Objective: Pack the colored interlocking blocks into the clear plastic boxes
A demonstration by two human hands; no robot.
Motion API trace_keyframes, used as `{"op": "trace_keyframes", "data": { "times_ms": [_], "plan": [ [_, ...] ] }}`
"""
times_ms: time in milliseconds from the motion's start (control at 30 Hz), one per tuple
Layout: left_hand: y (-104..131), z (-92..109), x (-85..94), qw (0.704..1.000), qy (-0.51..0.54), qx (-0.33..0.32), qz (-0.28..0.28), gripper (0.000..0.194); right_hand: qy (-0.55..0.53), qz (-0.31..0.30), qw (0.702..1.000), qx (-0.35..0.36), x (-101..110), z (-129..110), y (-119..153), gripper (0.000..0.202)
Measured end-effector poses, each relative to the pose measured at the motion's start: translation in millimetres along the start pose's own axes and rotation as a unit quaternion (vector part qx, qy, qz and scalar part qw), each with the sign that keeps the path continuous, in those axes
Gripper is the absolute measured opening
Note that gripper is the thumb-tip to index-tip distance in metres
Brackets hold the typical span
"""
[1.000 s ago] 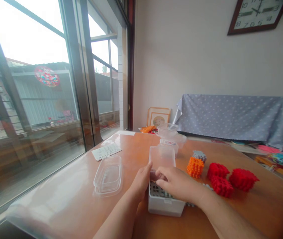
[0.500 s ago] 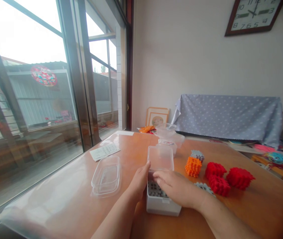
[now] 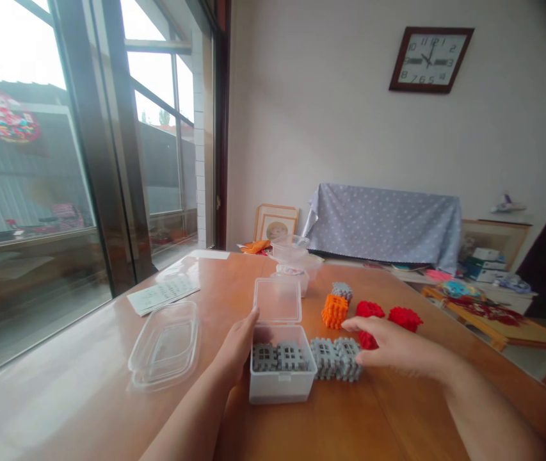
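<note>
A white plastic box [image 3: 280,387] with its clear hinged lid [image 3: 278,301] raised stands on the table in front of me. Grey interlocking plastic building pieces [image 3: 277,357] lie inside it. My left hand [image 3: 238,342] grips the box's left side, thumb near the lid hinge, its other fingers mostly hidden. More grey pieces, stacked in blocks [image 3: 333,358], sit against the box's right side. Beside them my right hand [image 3: 388,346] is open, fingertips at their right end and nothing seen in it. Red stacks [image 3: 404,318] are partly behind this hand; an orange stack [image 3: 335,312] stands farther back.
An empty clear tray [image 3: 164,342] and printed paper [image 3: 163,294] lie to the left, near the window. Clear containers [image 3: 292,256] stand behind the box. A grey stack [image 3: 342,291] is behind the orange one. A spotted cloth [image 3: 388,221] hangs at the wall.
My right hand has moved right, from over the box to the grey blocks beside it, uncovering the pieces inside. My left hand stays at the box. The view has turned right.
</note>
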State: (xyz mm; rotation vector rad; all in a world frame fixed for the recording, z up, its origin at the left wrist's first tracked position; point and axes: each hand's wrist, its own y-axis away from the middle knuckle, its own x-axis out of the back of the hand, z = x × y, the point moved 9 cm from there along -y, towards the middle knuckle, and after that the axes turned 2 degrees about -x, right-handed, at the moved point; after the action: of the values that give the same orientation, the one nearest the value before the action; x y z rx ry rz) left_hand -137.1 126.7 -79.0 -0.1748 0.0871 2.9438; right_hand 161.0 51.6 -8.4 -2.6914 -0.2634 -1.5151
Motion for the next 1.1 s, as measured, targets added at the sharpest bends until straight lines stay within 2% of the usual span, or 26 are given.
{"op": "trace_keyframes", "data": {
  "times_ms": [100, 267, 500, 600, 700, 867, 1000, 1100],
  "plan": [
    [0, 1, 0.0, 1.000, -0.001, 0.001, -0.001, 0.068, 0.026, -0.002, 1.000, -0.011, -5, 7, 6, 0.067],
    [1, 1, -1.7, 1.000, 0.000, 0.012, -0.002, 0.070, 0.033, 0.006, 0.999, 0.003, -10, -2, 8, 0.054],
    [3, 4, -2.0, 1.000, 0.000, -0.005, -0.004, 0.068, -0.010, 0.042, 0.999, 0.018, 1, -13, 11, 0.037],
    [2, 5, -0.7, 1.000, -0.006, -0.020, -0.006, 0.068, -0.045, 0.052, 0.997, 0.021, 4, -34, 9, 0.037],
    [2, 5, 0.2, 1.000, -0.005, -0.023, -0.005, 0.069, -0.051, 0.045, 0.997, 0.038, -2, -71, 3, 0.038],
    [3, 4, -3.1, 1.000, 0.014, -0.021, -0.016, 0.071, -0.044, 0.002, 0.992, 0.115, -31, -135, -17, 0.031],
    [4, 6, -13.5, 0.995, 0.066, -0.033, -0.074, 0.071, 0.007, -0.025, 0.991, 0.133, -60, -157, -37, 0.030],
    [3, 4, -13.4, 0.993, 0.075, -0.037, -0.078, 0.068, 0.037, -0.044, 0.989, 0.136, -77, -163, -48, 0.028]
  ]
}}
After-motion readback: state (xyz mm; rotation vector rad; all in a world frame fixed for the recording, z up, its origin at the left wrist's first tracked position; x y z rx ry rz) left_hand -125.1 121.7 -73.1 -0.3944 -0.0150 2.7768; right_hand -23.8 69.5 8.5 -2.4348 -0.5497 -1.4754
